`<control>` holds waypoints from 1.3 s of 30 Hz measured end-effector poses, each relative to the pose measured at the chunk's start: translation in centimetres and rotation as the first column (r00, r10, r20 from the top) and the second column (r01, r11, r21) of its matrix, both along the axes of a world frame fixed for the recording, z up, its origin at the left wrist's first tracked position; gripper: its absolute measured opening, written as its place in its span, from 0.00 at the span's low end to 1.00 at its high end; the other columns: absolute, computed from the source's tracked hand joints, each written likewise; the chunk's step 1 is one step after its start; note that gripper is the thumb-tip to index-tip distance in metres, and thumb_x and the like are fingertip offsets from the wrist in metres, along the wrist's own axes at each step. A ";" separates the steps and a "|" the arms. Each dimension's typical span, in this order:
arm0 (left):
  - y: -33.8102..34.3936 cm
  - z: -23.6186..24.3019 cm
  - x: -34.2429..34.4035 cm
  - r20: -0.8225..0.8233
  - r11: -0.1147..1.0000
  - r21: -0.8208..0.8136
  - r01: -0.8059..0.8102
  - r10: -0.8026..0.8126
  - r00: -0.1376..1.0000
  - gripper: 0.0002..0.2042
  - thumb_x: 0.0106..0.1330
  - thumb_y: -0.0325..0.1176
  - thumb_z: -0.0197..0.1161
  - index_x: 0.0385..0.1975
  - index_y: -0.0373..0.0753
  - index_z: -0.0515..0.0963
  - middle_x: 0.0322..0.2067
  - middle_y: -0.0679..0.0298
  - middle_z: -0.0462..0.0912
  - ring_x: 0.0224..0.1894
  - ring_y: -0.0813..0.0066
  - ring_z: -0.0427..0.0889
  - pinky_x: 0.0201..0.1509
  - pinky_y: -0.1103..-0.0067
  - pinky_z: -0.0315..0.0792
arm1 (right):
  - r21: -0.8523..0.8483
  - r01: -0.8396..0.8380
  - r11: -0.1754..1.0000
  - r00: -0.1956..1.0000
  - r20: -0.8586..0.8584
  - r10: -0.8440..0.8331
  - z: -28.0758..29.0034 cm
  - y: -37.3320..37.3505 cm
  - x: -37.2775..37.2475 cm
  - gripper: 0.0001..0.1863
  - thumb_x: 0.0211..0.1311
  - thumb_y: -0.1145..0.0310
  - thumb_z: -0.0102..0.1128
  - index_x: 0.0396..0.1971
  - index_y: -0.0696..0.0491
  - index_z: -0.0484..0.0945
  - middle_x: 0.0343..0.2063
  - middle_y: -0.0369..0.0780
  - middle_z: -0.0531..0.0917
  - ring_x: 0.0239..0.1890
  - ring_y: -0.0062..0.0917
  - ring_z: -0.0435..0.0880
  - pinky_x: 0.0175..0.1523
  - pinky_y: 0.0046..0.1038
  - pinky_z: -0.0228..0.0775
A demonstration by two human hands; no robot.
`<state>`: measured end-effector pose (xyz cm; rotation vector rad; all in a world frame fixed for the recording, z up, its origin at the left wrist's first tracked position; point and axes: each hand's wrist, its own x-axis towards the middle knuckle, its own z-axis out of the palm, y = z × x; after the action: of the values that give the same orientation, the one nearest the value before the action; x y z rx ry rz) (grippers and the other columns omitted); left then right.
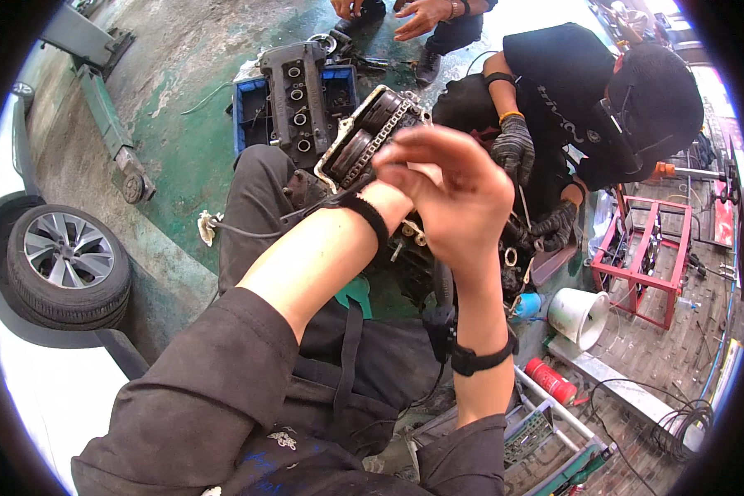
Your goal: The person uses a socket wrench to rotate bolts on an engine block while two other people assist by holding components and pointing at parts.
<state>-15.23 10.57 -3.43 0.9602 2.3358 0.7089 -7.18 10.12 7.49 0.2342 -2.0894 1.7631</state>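
My right hand [463,194] is raised in front of the engine parts, its fingers bent toward the left and apart from the thumb. Motion blurs the fingertips, and I see nothing held in them. My left forearm reaches across from the lower left, a black band round its wrist. Behind my right hand, my left hand [395,197] is mostly hidden, so its fingers do not show. Just beyond both hands lies a greasy engine part [357,153] with a chain [380,140] along it. Dark, oily metal parts [417,273] sit below my hands.
At right a co-worker's gloved hands [517,145] work with a thin rod-like tool. Another person's bare hands [422,16] show at the top. A cylinder head [296,103] rests on a blue crate [250,116]. Around stand a white bucket [577,318], red frame [645,260] and stacked wheels [25,285].
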 end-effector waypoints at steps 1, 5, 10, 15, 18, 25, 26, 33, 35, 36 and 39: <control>0.7 0.0 0.4 0.006 1.000 0.009 0.017 -0.017 1.000 0.12 0.50 0.37 0.60 0.26 0.34 0.82 0.28 0.50 0.82 0.34 0.57 0.83 0.38 0.69 0.76 | -0.011 -0.019 1.000 1.000 0.002 0.019 0.4 0.5 -0.7 0.17 0.46 0.89 0.60 0.39 0.65 0.73 0.32 0.44 0.81 0.36 0.26 0.83 0.43 0.25 0.76; -0.4 0.4 -0.1 -0.004 1.000 -0.012 -0.007 0.007 1.000 0.12 0.50 0.37 0.59 0.25 0.34 0.81 0.27 0.49 0.82 0.33 0.56 0.83 0.38 0.68 0.76 | 0.136 -0.056 0.989 0.997 -0.041 0.062 1.0 -1.0 -2.7 0.15 0.45 0.88 0.62 0.36 0.64 0.76 0.30 0.42 0.83 0.34 0.25 0.83 0.41 0.23 0.76; -0.6 0.4 -0.2 -0.010 0.999 -0.028 -0.020 0.019 1.000 0.12 0.50 0.37 0.59 0.25 0.33 0.81 0.26 0.47 0.81 0.32 0.54 0.83 0.37 0.68 0.76 | 0.163 0.060 0.985 0.997 -0.065 -0.050 0.2 0.8 1.7 0.11 0.38 0.86 0.65 0.27 0.62 0.80 0.27 0.41 0.84 0.35 0.27 0.81 0.45 0.29 0.71; 0.9 0.6 0.2 -0.024 0.990 -0.133 -0.049 0.046 0.999 0.13 0.48 0.35 0.58 0.29 0.35 0.82 0.31 0.51 0.83 0.37 0.59 0.83 0.41 0.69 0.75 | 0.367 0.209 0.906 0.975 -0.155 -0.162 -2.1 -0.3 5.4 0.16 0.35 0.76 0.72 0.31 0.53 0.83 0.29 0.37 0.84 0.34 0.25 0.80 0.45 0.26 0.68; 0.8 0.0 -0.1 0.028 0.987 -0.151 -0.061 0.066 0.997 0.14 0.47 0.35 0.55 0.32 0.40 0.82 0.34 0.51 0.82 0.39 0.57 0.81 0.45 0.69 0.74 | 0.466 0.210 0.859 0.977 -0.123 -0.171 -2.0 -1.4 6.1 0.15 0.44 0.68 0.69 0.34 0.57 0.81 0.34 0.39 0.84 0.41 0.28 0.81 0.49 0.28 0.66; 0.8 -1.9 -0.6 -0.015 0.985 -0.152 -0.084 0.083 0.996 0.14 0.50 0.37 0.54 0.33 0.42 0.82 0.33 0.53 0.82 0.38 0.57 0.81 0.45 0.70 0.74 | 0.463 0.371 0.805 0.918 -0.053 -0.392 -3.5 -0.5 10.2 0.20 0.50 0.66 0.63 0.43 0.57 0.75 0.42 0.42 0.80 0.47 0.34 0.77 0.50 0.32 0.65; 1.2 -2.2 -0.4 -0.026 0.988 -0.129 -0.084 0.082 0.996 0.14 0.50 0.38 0.55 0.33 0.42 0.82 0.33 0.52 0.82 0.38 0.57 0.81 0.45 0.70 0.74 | 0.437 0.504 0.745 0.797 0.098 -0.596 -4.3 -0.7 12.0 0.20 0.50 0.67 0.63 0.43 0.58 0.74 0.41 0.43 0.79 0.45 0.35 0.77 0.51 0.32 0.65; 1.1 0.8 -0.9 -0.114 0.993 -0.117 -0.026 0.013 0.993 0.14 0.48 0.39 0.58 0.32 0.42 0.82 0.32 0.55 0.82 0.37 0.60 0.82 0.44 0.70 0.74 | -0.508 0.329 0.796 0.578 0.775 0.256 -8.0 1.1 15.0 0.20 0.64 0.55 0.52 0.38 0.60 0.72 0.20 0.41 0.79 0.23 0.25 0.80 0.29 0.26 0.73; 0.3 1.5 -1.1 -0.091 0.975 -0.224 -0.010 -0.011 0.996 0.15 0.46 0.42 0.59 0.29 0.40 0.83 0.29 0.54 0.82 0.34 0.63 0.83 0.40 0.71 0.76 | -0.583 0.228 0.779 0.608 0.711 0.354 -8.6 1.6 14.0 0.19 0.65 0.60 0.48 0.41 0.63 0.72 0.20 0.44 0.81 0.18 0.27 0.79 0.26 0.26 0.71; 0.2 1.4 -0.7 -0.143 0.965 -0.261 0.030 -0.070 0.987 0.15 0.46 0.42 0.59 0.28 0.40 0.82 0.28 0.54 0.82 0.34 0.63 0.83 0.40 0.71 0.76 | -0.619 0.271 0.737 0.635 0.690 0.346 -8.2 1.4 13.5 0.17 0.63 0.61 0.50 0.38 0.63 0.72 0.18 0.43 0.79 0.19 0.27 0.78 0.27 0.28 0.71; 1.1 0.6 1.1 -0.217 0.996 -0.089 0.026 -0.045 0.975 0.13 0.41 0.36 0.56 0.25 0.38 0.82 0.26 0.52 0.81 0.32 0.58 0.82 0.38 0.70 0.76 | -0.654 0.476 0.588 0.687 0.694 0.214 -9.5 -0.1 13.9 0.17 0.55 0.62 0.56 0.32 0.63 0.73 0.16 0.42 0.77 0.17 0.28 0.76 0.26 0.31 0.70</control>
<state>-14.11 11.71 -2.83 1.0870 2.5087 0.5061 6.76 10.07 -1.97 -1.0507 -1.2951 2.7597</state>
